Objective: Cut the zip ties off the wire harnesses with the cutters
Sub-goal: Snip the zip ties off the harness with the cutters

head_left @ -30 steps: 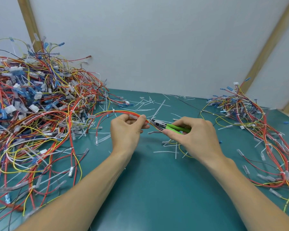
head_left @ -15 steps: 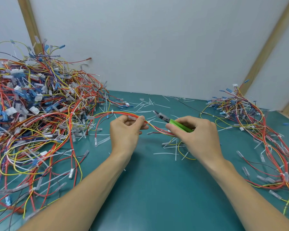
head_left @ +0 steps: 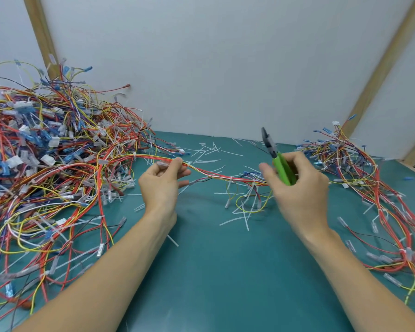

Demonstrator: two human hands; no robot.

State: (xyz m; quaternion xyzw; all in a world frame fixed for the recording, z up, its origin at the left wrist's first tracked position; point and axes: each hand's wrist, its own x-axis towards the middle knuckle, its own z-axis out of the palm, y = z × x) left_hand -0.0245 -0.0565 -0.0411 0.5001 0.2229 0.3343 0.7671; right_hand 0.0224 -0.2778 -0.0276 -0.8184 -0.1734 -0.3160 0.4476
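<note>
A red, yellow and white wire harness (head_left: 213,174) stretches across the middle of the green table between my two hands. My left hand (head_left: 162,185) pinches it between thumb and fingertips near a white zip tie (head_left: 189,164). My right hand (head_left: 297,188) grips the green-handled cutters (head_left: 277,159), whose dark jaws point up and away from the harness. Whether the right hand also holds the harness end is hidden by the hand. Another white zip tie (head_left: 230,182) sits on the harness further right.
A big tangled heap of wire harnesses (head_left: 46,168) fills the left side of the table (head_left: 213,271). A smaller pile (head_left: 369,188) lies at the right. Several cut white tie scraps (head_left: 237,219) are strewn over the mat. A white wall stands close behind.
My right hand has swung right, tilting the cutters from lying near the harness to pointing upward. The harness has been drawn out longer and straighter between my hands.
</note>
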